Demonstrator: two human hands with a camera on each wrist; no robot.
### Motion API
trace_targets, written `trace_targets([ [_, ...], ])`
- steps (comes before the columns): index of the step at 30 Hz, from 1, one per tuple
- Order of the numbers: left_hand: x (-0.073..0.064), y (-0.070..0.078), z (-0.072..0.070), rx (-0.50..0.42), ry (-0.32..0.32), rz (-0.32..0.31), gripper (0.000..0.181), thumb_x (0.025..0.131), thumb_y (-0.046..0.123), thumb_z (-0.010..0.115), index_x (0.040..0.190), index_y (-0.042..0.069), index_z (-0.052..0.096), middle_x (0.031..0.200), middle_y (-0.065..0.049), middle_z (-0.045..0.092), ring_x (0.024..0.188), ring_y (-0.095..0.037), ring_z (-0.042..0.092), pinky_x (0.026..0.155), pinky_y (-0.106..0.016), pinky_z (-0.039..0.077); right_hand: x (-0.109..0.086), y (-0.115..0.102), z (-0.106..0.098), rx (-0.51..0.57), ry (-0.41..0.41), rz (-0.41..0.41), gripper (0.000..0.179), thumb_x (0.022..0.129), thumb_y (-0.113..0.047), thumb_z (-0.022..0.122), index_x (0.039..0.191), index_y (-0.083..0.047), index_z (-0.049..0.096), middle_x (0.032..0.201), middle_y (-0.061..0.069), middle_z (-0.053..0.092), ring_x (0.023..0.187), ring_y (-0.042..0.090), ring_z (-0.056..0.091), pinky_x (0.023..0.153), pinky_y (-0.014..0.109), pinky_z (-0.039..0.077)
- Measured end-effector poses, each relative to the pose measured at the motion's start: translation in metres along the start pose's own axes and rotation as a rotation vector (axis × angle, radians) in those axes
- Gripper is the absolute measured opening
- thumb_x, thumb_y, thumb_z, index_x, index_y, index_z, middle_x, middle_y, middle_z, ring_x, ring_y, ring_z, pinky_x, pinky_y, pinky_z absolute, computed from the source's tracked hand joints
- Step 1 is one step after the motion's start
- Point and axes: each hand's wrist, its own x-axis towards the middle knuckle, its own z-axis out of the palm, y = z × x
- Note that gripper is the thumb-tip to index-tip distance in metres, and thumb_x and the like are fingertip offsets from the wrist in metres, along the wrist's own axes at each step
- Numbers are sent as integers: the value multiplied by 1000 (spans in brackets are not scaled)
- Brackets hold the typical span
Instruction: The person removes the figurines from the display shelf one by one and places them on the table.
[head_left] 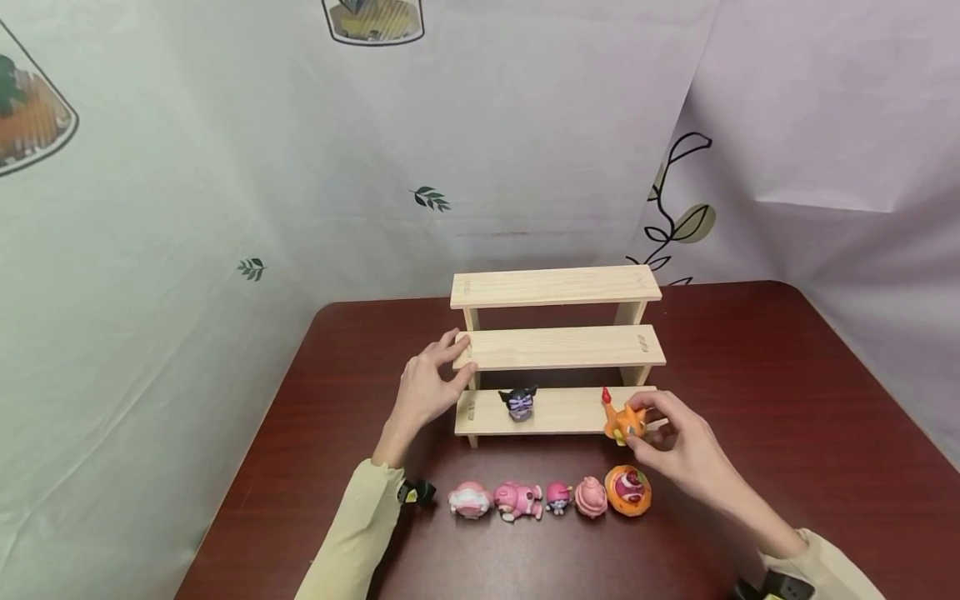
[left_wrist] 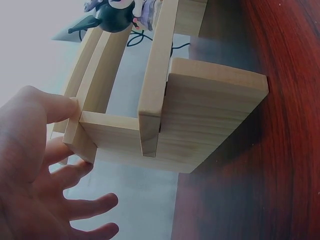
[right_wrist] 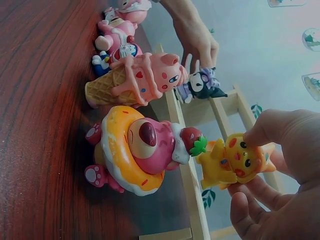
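My right hand (head_left: 686,442) grips a yellow-and-orange figurine (head_left: 624,423) with a red-tipped tail, at the right end of the lowest step of a three-step wooden shelf (head_left: 558,348). Its smiling face shows in the right wrist view; whether its feet touch the board I cannot tell. My left hand (head_left: 431,383) pinches the left end of the middle board between thumb and fingers, the other fingers spread in the left wrist view. A black-and-purple figurine (head_left: 520,404) stands on the lowest step, left of centre.
In front of the shelf, a row of figurines stands on the dark red table (head_left: 322,500): a pink-and-white one (head_left: 470,500), a pink one (head_left: 517,500), a small pink-and-blue one (head_left: 558,497), an ice-cream-cone one (right_wrist: 135,80) and a pink bear in a doughnut ring (right_wrist: 125,150).
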Motion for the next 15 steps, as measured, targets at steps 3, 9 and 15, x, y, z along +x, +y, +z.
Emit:
trace_targets([
  [3,0,0,0,-2,1,1,48,89,29,72,133,9,66,140,-12,58,125,-38,56,89,-57,48,-2,0,-1,-11,5,6,50,69,12,81,109,-12,64,99,-2,62,87,9,60,61,24,51],
  [9,0,1,-1,-8,-7,-8,48,90,30,71,134,10,66,141,-11,57,125,-38,55,90,-57,47,-7,-2,-5,-17,23,15,51,68,13,81,110,-10,64,100,-1,62,86,8,61,62,22,50],
  [15,0,1,-1,0,-12,-14,48,90,31,71,134,10,66,141,-10,57,125,-37,56,90,-56,47,-13,-1,-8,-36,37,-2,52,67,14,80,110,-9,64,98,-2,61,82,8,58,63,19,48],
])
